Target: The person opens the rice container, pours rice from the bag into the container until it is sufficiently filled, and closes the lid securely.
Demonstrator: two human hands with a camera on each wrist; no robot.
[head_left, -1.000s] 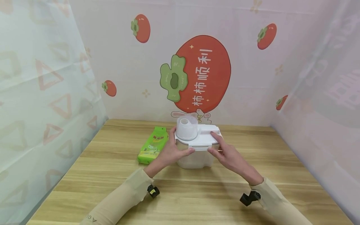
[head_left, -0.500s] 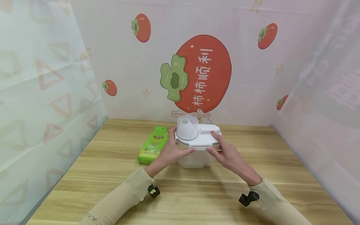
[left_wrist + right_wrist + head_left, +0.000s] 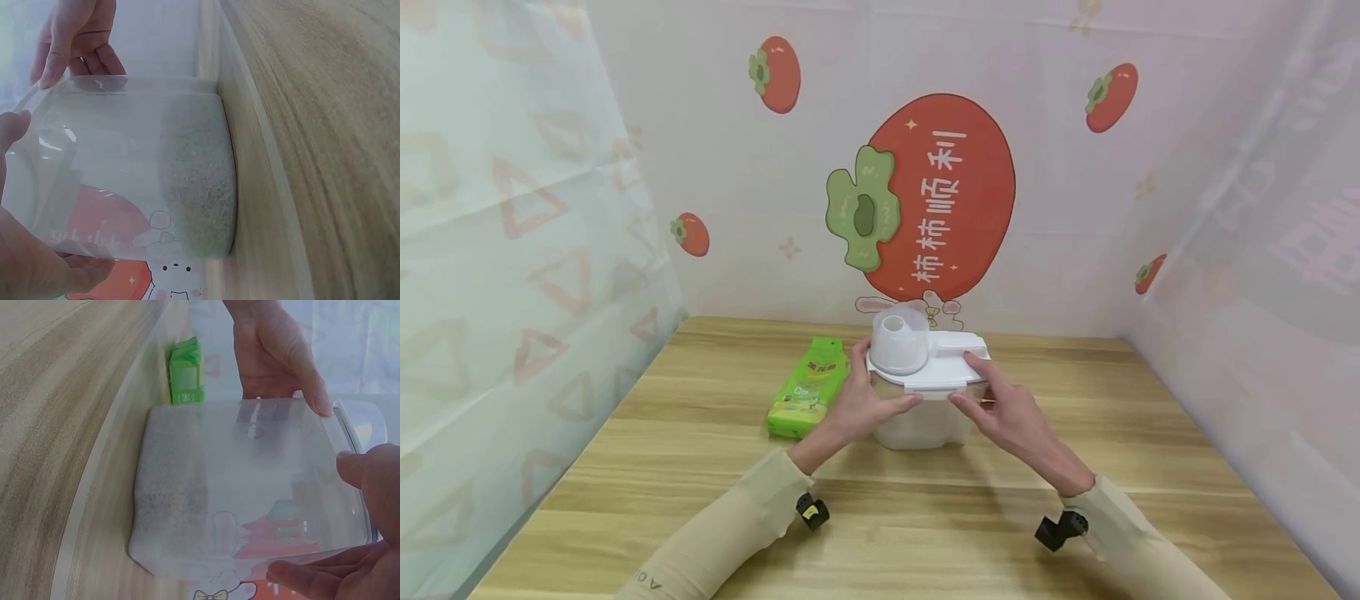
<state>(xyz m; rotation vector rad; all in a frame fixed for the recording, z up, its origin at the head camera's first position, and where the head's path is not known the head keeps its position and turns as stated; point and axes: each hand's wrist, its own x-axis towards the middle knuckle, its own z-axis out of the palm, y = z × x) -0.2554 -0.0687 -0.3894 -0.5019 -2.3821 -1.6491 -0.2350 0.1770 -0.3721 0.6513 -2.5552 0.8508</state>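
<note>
A clear plastic rice container stands upright on the table, topped by a white lid with a translucent measuring cup on its left part. White grains, which look like rice, fill the bottom portion. My left hand grips the container's left side, thumb across the front just below the lid. On the opposite side my right hand holds it, one finger on the lid's recessed handle and the thumb at the front latch. Both hands' other fingers are largely hidden in the head view.
Left of the container lies a green printed bag, partly behind my left forearm. The wooden table meets a patterned cloth backdrop at the back, with cloth along both sides too.
My right thumb has shifted slightly left along the front latch, and the right wrist moved a little with it. The container and bag stay in place.
</note>
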